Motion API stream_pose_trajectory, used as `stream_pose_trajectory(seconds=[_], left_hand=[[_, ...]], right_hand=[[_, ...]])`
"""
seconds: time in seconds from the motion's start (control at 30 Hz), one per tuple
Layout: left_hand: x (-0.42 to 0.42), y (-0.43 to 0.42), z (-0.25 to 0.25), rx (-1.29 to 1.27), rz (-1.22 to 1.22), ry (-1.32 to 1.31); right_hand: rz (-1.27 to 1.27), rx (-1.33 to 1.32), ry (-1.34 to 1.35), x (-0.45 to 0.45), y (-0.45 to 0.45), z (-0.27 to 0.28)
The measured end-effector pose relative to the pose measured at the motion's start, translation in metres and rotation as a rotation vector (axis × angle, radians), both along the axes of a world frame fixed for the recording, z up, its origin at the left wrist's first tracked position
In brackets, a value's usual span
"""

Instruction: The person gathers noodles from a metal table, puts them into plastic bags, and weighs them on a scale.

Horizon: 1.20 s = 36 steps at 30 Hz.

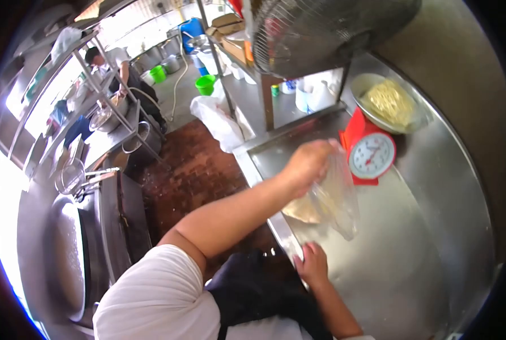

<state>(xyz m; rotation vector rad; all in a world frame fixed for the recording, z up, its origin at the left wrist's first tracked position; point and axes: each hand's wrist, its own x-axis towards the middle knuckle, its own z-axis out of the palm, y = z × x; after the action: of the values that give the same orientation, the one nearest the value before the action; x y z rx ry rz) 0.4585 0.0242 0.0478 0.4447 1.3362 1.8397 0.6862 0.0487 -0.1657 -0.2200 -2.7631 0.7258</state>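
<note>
My left hand (309, 164) is closed on the top of a clear plastic bag (343, 198), which hangs over the metal worktop (389, 243). Beneath the hand and beside the bag lies a pale yellowish mass (303, 209); whether it is inside the bag I cannot tell. Close to the worktop's near edge is my right hand (312, 263), its thumb apart from the fingers, with nothing visible in it. Beyond the bag stands a red dial scale (372, 156). On top of it sits a bowl (362, 85) holding a heap of yellow noodles (389, 102).
A large fan (321, 37) overhangs the far end of the worktop. White jugs (320, 96) stand on the shelf behind. Across the brown tiled floor (190, 170), another person (120, 62) works by metal racks. A white plastic sack (219, 122) hangs beside the worktop.
</note>
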Motion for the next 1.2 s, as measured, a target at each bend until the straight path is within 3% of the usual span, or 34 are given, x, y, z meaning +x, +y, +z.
stream_pose_trajectory(seconds=[0.13,0.2,0.3,0.4,0.5,0.53,0.6,0.67,0.73,0.8,0.87,0.93,1.0,1.07,1.13,1.2], left_hand=[[0.010,-0.007,-0.033,-0.121,0.068,0.081],[0.011,-0.010,-0.042,-0.107,0.047,0.031],[0.010,-0.016,-0.041,-0.095,0.031,0.022],[0.009,-0.022,-0.042,-0.069,0.056,0.054],[0.010,-0.023,-0.041,-0.093,0.051,0.053],[0.012,-0.025,-0.038,-0.117,0.054,0.057],[0.015,-0.024,-0.043,-0.142,0.047,0.090],[0.020,-0.024,-0.040,-0.136,0.051,0.157],[0.023,-0.024,-0.039,-0.127,0.051,0.215],[0.024,-0.026,-0.037,-0.122,0.057,0.270],[0.010,-0.026,-0.058,-0.087,0.149,0.352],[-0.002,-0.029,-0.068,-0.112,0.234,0.383],[-0.012,-0.033,-0.084,-0.108,0.293,0.438],[-0.020,-0.029,-0.099,-0.132,0.256,0.509],[-0.011,-0.034,-0.079,-0.143,0.198,0.269],[-0.004,-0.038,-0.059,-0.126,0.140,0.137]], right_hand=[[-0.257,0.044,-0.019,0.072,-0.011,0.008],[-0.383,0.086,-0.179,0.113,-0.008,-0.011],[-0.634,-0.119,-0.213,0.132,-0.005,0.002],[-0.536,0.002,-0.266,0.145,0.018,-0.022],[-0.581,-0.615,-0.636,0.152,0.070,-0.034],[-0.680,-0.235,0.099,0.152,0.095,-0.097],[-0.729,-0.442,0.183,0.092,0.100,-0.018],[-0.756,-0.959,0.461,0.013,0.056,0.107],[-0.289,-1.046,0.504,-0.012,0.043,0.150],[-0.308,-0.823,0.645,-0.065,0.026,0.136],[-0.265,-0.447,0.385,-0.117,0.024,0.126],[-0.024,0.149,0.278,-0.119,0.047,0.114],[-0.050,-0.091,-0.099,-0.115,0.041,0.170],[-0.070,-0.192,-0.079,-0.118,0.057,0.173],[-0.110,-0.273,-0.304,-0.117,0.063,0.205],[-0.158,-0.419,-0.106,-0.102,0.072,0.207]])
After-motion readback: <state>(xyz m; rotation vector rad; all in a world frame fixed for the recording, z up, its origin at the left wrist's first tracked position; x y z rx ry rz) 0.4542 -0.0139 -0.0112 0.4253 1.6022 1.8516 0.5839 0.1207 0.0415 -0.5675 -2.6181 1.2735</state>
